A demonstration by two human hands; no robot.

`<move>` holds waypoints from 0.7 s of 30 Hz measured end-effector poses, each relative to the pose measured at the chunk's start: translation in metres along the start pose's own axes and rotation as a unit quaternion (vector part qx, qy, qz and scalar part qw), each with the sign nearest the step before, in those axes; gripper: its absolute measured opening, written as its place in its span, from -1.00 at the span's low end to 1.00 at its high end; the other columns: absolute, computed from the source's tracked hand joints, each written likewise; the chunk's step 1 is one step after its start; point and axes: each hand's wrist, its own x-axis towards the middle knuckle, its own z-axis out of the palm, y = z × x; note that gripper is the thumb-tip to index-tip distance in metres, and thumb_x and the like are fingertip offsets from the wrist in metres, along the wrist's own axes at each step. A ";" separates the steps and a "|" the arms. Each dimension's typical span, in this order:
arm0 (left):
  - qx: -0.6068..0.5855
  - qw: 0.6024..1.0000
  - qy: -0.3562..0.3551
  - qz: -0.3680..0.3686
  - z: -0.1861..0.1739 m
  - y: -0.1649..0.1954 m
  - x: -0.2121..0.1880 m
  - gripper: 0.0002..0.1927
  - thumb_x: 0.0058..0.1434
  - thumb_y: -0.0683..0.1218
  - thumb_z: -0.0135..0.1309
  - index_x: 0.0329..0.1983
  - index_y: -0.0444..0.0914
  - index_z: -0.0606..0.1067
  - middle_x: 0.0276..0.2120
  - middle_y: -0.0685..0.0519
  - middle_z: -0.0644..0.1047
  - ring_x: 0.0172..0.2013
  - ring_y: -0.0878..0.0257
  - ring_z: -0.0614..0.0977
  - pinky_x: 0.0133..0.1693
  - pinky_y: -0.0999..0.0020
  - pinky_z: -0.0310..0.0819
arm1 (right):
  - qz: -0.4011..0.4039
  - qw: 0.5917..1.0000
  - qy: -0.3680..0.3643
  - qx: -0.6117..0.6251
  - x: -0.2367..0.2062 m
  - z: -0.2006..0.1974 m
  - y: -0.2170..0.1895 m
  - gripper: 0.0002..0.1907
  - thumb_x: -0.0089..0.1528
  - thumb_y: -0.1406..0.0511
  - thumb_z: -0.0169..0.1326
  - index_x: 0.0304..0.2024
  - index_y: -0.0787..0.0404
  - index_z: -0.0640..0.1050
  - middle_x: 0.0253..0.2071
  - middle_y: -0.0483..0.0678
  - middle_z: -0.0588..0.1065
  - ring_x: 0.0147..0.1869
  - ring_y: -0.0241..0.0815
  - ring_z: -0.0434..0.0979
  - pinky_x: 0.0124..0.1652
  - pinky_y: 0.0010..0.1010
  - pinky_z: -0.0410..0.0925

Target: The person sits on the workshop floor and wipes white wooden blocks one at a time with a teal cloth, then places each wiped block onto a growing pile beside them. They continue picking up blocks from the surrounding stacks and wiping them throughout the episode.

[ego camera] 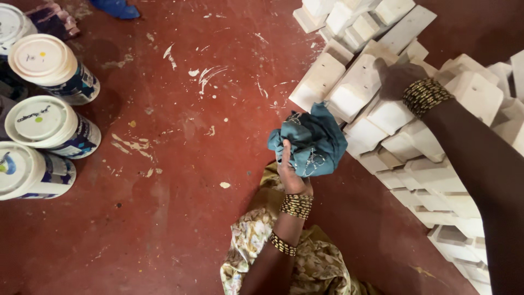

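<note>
- The bunched cloth point(312, 143) was teal with pale stitching.
- Right of the cloth, stacked blocks point(393, 117) were off-white.
- Left of it, the floor point(180, 164) was dark red, flecked white.
- Far left, buckets point(46, 128) had cream lids.
- Below it, the garment point(316, 262) was cream-gold floral.

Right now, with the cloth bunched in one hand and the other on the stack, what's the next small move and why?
Probably bring the teal cloth in the left hand onto the white block under the right hand: the cloth hangs just beside it, and that hand already steadies the stack.
</note>
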 end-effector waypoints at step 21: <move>-0.016 0.998 0.046 0.051 -0.011 0.022 0.015 -0.47 0.35 0.14 0.06 0.23 -0.29 0.43 0.07 -0.07 0.57 -0.01 0.05 0.65 0.01 0.04 0.60 | 0.047 0.989 -0.020 0.142 0.013 -0.016 -0.034 -0.22 0.32 -0.31 -0.35 0.49 -0.21 0.21 0.30 0.21 0.44 0.41 0.27 0.35 0.32 0.31 0.09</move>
